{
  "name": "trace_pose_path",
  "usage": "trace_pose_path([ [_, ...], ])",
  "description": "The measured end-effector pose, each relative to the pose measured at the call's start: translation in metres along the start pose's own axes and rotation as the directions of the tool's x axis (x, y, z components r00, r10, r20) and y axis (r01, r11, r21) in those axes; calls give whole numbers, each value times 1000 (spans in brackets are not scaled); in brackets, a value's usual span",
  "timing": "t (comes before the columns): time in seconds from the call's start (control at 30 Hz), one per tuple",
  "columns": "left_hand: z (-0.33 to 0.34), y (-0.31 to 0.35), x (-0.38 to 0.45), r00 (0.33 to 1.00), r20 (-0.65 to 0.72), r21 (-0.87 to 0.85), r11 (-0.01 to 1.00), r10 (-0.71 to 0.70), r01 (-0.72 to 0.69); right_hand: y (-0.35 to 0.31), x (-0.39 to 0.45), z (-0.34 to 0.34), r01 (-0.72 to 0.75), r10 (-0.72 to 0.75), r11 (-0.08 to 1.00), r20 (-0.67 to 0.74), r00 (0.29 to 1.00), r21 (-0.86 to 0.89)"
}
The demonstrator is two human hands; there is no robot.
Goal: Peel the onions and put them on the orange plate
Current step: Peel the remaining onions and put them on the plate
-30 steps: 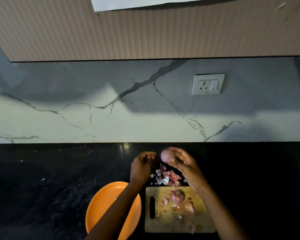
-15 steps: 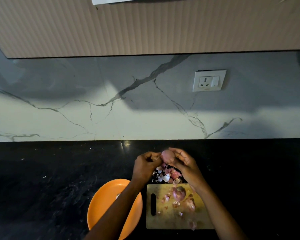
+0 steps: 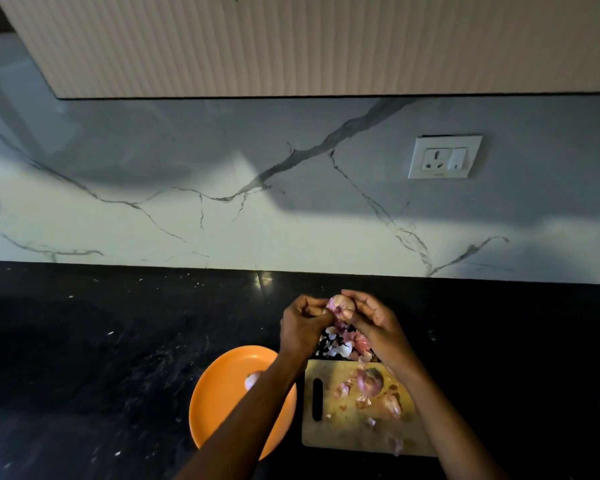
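Between your two hands, above the dark bench, sits a pinkish onion (image 3: 340, 307). Your right hand (image 3: 373, 323) curls around its right side, fingers wrapped and holding it. Your left hand (image 3: 303, 323) is pinched narrow against its left side, fingertips touching the skin. Just below both hands lies a heap of peels (image 3: 343, 344), then the cutting board (image 3: 329, 427) with another onion (image 3: 369, 381). Under your left forearm is the orange plate (image 3: 222, 410), holding one peeled onion (image 3: 252, 380).
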State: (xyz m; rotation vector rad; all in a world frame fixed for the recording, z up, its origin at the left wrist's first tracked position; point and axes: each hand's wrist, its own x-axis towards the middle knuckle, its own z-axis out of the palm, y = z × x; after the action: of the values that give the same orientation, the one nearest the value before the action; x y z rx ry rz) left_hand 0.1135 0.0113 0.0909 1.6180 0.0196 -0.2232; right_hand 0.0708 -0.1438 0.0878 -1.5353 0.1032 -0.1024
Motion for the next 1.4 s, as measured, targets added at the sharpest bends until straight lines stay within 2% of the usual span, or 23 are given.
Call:
trace_pose_path([
  [0.2,-1,-7,3,1000,-4,-43,999,-8,8,7,2,-1,-19,20,999,-22,1000,47],
  [0.37,3,0,3,997,70,-167,985,-35,47,8,3,-6,-31,49,972,-74,996,231],
  [0.47,7,4,3,996,58,-230,970,-63,75,9,3,-6,-29,63,942,-92,994,333],
  [0.6,10,2,4,998,14,-204,977,-59,60,14,2,-2,-47,114,891,-123,986,452],
  [0.77,12,0,6,998,18,-218,974,-68,70,20,3,2,-97,164,861,-91,982,499],
  [0.87,11,-1,9,995,48,-211,973,-83,92,17,2,1,-87,136,890,-79,988,448],
  [0.97,10,-1,9,983,146,-251,957,-109,143,14,1,-4,-34,64,962,-105,992,272],
  [1.03,12,0,8,978,185,-209,969,-93,131,13,1,-6,-8,28,986,-119,993,164],
  [1.13,14,-2,7,985,163,-160,984,-54,80,10,2,-8,7,3,997,-131,991,76],
  [1.23,12,-5,8,983,175,-178,980,-62,94,8,3,-11,36,-34,999,-138,990,18],
  [1.4,10,-4,11,985,139,-228,965,-99,129,8,4,-17,8,-9,1000,-62,998,-8],
])
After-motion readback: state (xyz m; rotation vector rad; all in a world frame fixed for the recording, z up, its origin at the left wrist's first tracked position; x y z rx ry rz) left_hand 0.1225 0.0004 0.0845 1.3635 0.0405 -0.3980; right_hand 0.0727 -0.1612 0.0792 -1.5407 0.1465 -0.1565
